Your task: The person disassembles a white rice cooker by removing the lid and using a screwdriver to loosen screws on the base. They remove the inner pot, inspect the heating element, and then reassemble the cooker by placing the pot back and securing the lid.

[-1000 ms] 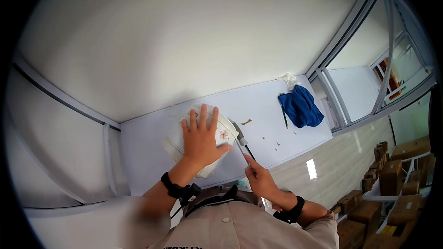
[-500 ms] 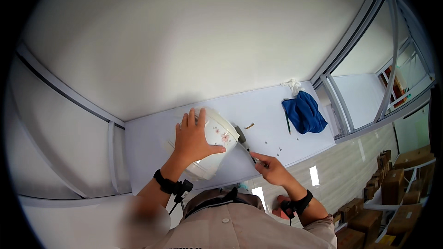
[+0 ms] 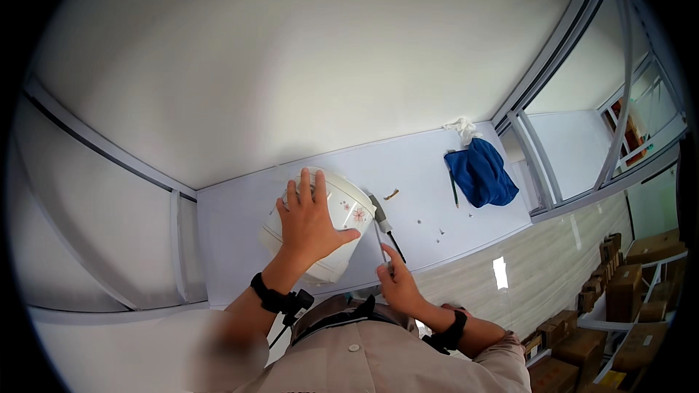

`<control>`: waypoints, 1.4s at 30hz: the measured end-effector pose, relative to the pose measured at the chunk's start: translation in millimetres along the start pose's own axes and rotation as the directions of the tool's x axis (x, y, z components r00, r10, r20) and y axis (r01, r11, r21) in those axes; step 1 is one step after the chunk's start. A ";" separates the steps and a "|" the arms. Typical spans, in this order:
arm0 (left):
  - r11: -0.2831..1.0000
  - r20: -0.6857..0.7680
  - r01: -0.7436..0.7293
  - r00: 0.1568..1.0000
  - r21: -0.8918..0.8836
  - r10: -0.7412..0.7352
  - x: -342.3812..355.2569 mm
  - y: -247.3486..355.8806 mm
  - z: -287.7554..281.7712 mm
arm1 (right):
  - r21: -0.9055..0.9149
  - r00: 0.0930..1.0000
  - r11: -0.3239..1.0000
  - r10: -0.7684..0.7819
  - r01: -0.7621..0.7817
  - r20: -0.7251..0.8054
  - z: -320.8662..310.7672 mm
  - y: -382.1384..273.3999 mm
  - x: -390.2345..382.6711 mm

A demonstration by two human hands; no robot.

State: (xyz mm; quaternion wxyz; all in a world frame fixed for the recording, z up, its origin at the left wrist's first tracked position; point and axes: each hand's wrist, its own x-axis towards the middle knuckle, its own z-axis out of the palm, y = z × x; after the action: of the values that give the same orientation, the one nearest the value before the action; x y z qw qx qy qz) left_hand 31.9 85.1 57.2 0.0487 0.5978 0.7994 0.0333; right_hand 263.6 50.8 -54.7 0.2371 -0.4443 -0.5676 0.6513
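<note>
My left hand (image 3: 308, 222) rests with fingers spread over a white, rounded appliance (image 3: 351, 212) with pink flower prints, lying on the white tabletop (image 3: 230, 233). Below and to its right, my right hand (image 3: 395, 284) has its fingers closed on a slim tool (image 3: 382, 251) pointing up along the appliance's side; the tool's tip is too small to make out. Just right of the appliance lies an elongated grey and black object (image 3: 380, 211). A small brown scrap (image 3: 391, 193) and several little bits lie further right on the top.
At the right end lie a crumpled blue cloth (image 3: 480, 173), a green pencil (image 3: 453, 189) and a white cloth (image 3: 464, 129). A back wall and framed side panels (image 3: 175, 247) bound the table. Cardboard boxes (image 3: 622, 291) stand on shelving beyond the floor at lower right.
My right hand went a little up and right, then back down and left with the tool. My left hand has shifted slightly leftward on the appliance, fingers still spread.
</note>
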 end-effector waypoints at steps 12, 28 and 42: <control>0.998 -0.011 0.014 1.000 -0.061 -0.015 -2.3 2.3 -0.8 | -0.240 0.992 0.966 -0.067 0.090 0.103 -69.8 -69.8 6.1; 0.997 -0.055 -0.063 0.997 -0.033 0.061 -1.5 -2.8 1.8 | -0.238 0.963 0.965 0.159 -0.106 0.219 -91.7 -79.3 33.7; 0.999 -0.101 -0.025 0.994 0.028 0.027 -4.5 7.2 5.6 | -0.011 0.996 0.999 0.052 -0.051 0.079 -22.0 -15.6 8.7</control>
State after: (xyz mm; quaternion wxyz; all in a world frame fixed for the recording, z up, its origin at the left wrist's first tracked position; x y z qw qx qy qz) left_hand 40.7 82.8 52.6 -0.0006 0.6063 0.7934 0.0535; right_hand 274.9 73.3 -41.7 0.1956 -0.4335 -0.5677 0.6719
